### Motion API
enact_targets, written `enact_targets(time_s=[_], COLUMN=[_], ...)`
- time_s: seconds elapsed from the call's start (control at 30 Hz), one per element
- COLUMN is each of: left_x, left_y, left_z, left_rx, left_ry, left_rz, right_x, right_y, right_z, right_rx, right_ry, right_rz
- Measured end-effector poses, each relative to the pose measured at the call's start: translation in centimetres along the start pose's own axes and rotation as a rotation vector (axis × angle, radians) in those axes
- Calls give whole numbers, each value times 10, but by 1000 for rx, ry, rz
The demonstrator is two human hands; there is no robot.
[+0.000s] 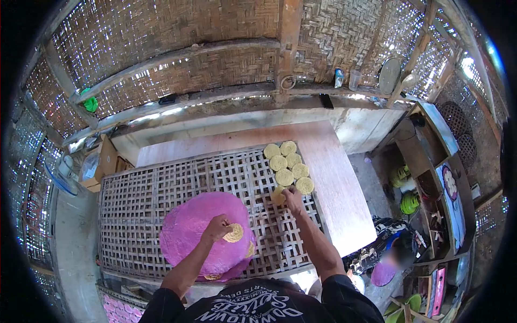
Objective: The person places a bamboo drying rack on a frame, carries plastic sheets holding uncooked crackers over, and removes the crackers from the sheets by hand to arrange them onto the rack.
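Note:
A woven bamboo rack (134, 215) lies on a wooden table. On its left-middle part rests a large round pink sheet (188, 220). My left hand (217, 227) is over the pink sheet, its fingers closed on the edge of a round yellow disc (233, 233). At the rack's right side my right hand (292, 199) pinches another yellow disc (278, 195), low over the slats. Just beyond it, several yellow discs (284, 177) lie close together at the rack's far right corner. More yellow pieces (251, 249) show at the pink sheet's near right edge.
The bare tabletop (344, 204) extends right of the rack. A person (390, 250) is low at the lower right, beside wooden shelves (425, 156). A cardboard box (99, 164) stands at the left. A phone (326, 101) and a cup (355, 79) are by the back wall.

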State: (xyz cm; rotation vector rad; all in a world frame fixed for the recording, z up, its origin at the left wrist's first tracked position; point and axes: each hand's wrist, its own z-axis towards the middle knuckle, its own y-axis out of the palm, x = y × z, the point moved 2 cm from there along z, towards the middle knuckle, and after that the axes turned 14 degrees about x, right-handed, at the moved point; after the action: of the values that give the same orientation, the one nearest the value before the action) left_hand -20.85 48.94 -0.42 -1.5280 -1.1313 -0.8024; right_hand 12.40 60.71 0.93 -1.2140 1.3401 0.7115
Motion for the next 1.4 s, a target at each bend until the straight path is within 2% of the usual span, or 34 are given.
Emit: enact_targets(time_s=[0.1,0.2,0.23,0.37,0.47,0.5,0.53,0.57,0.67,0.7,0.73,0.83,0.9,1.0,1.03,1.13,1.17,1.27,1.4], left_x=[26,17,14,22,58,101,106,107,126,133,135,131,119,93,89,75,55,67,71], left_y=[18,41,49,79,110,117,137,156,190,194,195,196,188,161,146,100,90,69,58], left_z=[4,19,23,45,54,42,43,46,36,29,27,29,41,69,75,93,103,98,108], left_rx=[-9,-21,-13,36,167,235,202,167,28,-26,-9,55,183,361,420,287,278,123,42], left_ry=[-39,-36,-12,35,83,136,209,283,572,677,641,558,604,693,723,605,659,728,744], left_rz=[11,-29,-27,32,41,159,166,173,147,131,136,194,359,597,677,871,889,1016,915], right_x=[30,1,0,-12,-15,-1,11,-5,32,38,73,52,42,28,27,-2,3,6,12], right_y=[-10,-32,-36,-37,-29,-25,-20,-21,-33,-41,-48,-79,-93,-99,-100,-104,-105,-98,-83], right_z=[37,27,23,-11,-44,-48,-53,-72,-47,-39,-18,-3,5,6,7,-17,-21,-45,-76], right_rx=[206,162,184,375,147,2,-139,-108,-81,1,42,147,201,278,268,410,431,427,351], right_ry=[-309,-326,-499,-615,-188,77,341,528,522,431,327,77,-93,-322,-246,-391,-420,-535,-592], right_rz=[-265,-628,-681,-644,-519,-328,-132,232,331,327,273,-34,-328,-610,-613,-748,-751,-683,-656])
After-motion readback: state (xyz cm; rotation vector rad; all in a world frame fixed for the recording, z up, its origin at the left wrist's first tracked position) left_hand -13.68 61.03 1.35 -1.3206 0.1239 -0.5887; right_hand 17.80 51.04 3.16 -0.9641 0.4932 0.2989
